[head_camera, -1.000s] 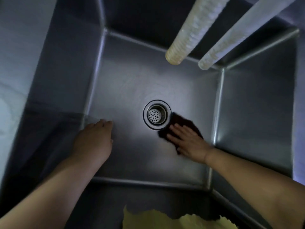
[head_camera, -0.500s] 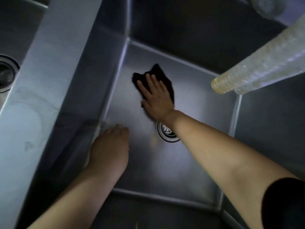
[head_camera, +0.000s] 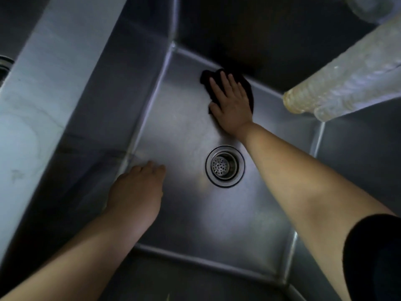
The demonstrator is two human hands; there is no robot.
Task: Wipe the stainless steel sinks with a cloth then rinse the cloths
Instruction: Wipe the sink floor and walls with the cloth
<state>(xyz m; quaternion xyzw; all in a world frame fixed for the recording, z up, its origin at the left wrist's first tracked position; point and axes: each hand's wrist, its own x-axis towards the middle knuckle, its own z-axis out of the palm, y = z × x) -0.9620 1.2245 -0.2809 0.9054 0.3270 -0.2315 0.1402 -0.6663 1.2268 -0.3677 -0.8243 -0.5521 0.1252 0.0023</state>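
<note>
1. Change: your right hand (head_camera: 231,105) has carried the cloth (head_camera: 247,88) from beside the drain (head_camera: 225,166) to the far edge of the sink (head_camera: 195,224) floor, where it now meets the back wall.
2. Change: your left hand (head_camera: 136,192) has stayed put near the left wall, fingers loosely bent on the floor, holding nothing.
3. Meaning: judged from this, the floor wipe is under way; walls, the other basin and the rinse look still to do.
4. Right hand: fingers straight and spread, pressing the cloth flat, not curled round it.
5. Cloth: dark, soft, bunched, showing past your fingertips and along your palm.
6. Sink: brushed stainless steel, square, flat floor, sharp seams, faint streaks, dull sheen.
7. Drain: round, ringed steel, perforated basket strainer.
8. Hoses (head_camera: 347,83): two pale, ribbed, translucent tubes overhead at right, one open end yellowed.
9. Divider (head_camera: 43,83): broad pale ledge at left; a second drain (head_camera: 4,66) barely shows beyond it.
</note>
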